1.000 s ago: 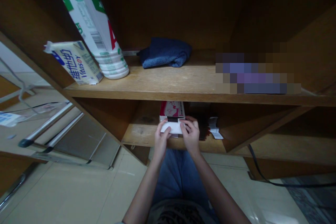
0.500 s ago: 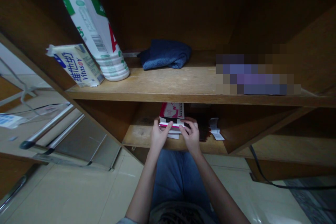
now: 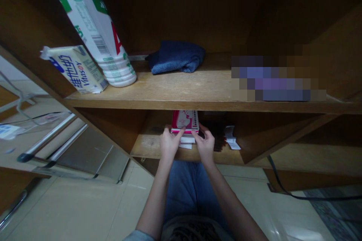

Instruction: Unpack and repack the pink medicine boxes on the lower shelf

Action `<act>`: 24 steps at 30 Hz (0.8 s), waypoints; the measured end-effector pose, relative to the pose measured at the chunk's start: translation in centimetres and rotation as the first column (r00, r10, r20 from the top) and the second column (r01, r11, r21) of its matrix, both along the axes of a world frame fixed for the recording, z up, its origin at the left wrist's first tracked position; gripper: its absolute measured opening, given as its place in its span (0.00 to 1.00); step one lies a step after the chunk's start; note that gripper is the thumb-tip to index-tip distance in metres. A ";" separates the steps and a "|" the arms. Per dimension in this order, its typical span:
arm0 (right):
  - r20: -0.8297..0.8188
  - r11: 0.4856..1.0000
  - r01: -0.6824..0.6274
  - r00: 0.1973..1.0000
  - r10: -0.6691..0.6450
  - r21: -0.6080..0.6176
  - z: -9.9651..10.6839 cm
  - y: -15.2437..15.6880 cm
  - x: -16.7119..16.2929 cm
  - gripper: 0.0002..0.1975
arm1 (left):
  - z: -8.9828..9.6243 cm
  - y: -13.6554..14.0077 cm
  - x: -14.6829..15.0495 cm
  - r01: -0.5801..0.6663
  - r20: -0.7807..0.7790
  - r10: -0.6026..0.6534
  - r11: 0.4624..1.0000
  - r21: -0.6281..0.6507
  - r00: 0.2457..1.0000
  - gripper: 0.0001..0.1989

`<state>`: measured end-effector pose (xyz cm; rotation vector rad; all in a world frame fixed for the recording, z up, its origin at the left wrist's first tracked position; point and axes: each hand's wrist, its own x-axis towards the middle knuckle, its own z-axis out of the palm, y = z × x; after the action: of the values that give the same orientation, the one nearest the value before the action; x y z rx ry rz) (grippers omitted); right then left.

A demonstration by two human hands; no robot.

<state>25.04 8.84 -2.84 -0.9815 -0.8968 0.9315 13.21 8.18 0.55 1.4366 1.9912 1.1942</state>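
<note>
A small red and white cardboard box [image 3: 185, 119] is between my two hands over the lower shelf, its near end facing me. My left hand [image 3: 170, 141] grips its left side, the thumb lying along the front edge. On the right side my right hand [image 3: 205, 141] holds it likewise, thumb on the same edge. The box's near end looks closed by its flap. Beneath it, white paper or card [image 3: 186, 143] shows on the shelf. The fingers behind the box are partly hidden.
On the upper shelf [image 3: 215, 86] stand a large white bottle [image 3: 97, 34] and a Vitasoy carton [image 3: 77, 69], beside a folded blue cloth [image 3: 178, 57]. A dark brown item [image 3: 220, 141] and white paper slips [image 3: 232, 137] lie right of my hands.
The box's front flap, raised with a dark gap behind it before, now lies against the box end. My thumbs have moved slightly up and inward. The view has shifted a little.
</note>
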 end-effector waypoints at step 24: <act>0.245 0.988 -0.097 0.967 0.065 0.120 2.3 -3.7 -5.0 0.15 | 2.9 -5.9 -3.9 -0.221 0.390 0.120 0.949 0.225 0.913 0.16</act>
<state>20.08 5.19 -0.57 -0.9634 -1.1956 0.8213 9.30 2.25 3.46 1.0537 1.7674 1.7236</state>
